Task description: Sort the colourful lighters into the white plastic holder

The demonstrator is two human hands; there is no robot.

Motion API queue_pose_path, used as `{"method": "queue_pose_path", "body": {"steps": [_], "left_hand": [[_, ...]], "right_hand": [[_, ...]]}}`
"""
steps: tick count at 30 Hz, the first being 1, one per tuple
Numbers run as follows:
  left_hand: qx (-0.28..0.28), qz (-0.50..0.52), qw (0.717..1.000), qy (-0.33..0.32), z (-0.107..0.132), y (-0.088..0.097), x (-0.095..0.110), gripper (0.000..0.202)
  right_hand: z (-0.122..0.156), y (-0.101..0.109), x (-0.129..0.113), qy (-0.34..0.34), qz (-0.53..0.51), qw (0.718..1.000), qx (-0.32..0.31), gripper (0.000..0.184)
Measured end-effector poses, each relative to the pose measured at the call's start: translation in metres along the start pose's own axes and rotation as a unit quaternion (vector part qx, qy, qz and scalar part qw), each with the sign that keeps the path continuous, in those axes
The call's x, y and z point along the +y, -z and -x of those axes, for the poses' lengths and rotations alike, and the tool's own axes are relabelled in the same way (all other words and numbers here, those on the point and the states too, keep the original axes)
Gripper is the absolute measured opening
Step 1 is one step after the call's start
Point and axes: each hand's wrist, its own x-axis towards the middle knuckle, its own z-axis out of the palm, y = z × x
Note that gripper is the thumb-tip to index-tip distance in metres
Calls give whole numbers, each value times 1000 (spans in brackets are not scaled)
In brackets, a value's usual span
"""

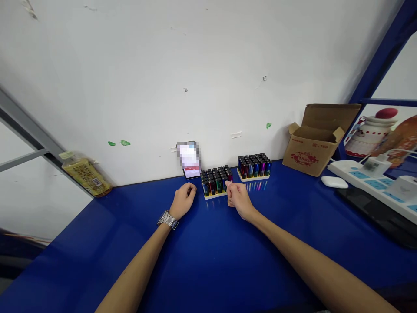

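Two yellow-based trays hold several upright lighters with black tops and multicoloured metallic bodies. The nearer tray of lighters (215, 182) stands just ahead of my hands, and the other tray of lighters (253, 167) sits behind it to the right. My right hand (239, 200) has its curled fingers against the nearer tray's front right corner; whether they grip a lighter cannot be seen. My left hand (183, 200) rests in a loose fist on the blue table (208, 252), left of that tray, holding nothing. A metal watch (167, 219) circles my left wrist.
A phone (189, 161) with a blurred screen leans on the white wall behind the trays. To the right are an open cardboard box (312, 145), a white mouse (334, 181) and a white power strip (368, 182). A yellow-labelled bottle (86, 174) lies at the far left.
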Motion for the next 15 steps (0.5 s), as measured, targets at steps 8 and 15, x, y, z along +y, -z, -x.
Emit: {"method": "queue_pose_path", "body": {"steps": [8,15], "left_hand": [[1,3,1000,1,-1,1,2,22],[-4,2,1000,0,0,0,0,21]], "right_hand": [[-7,10,-6,49,-106,993,4,57],[-16,24,-11,120,-85,984,96,39]]}}
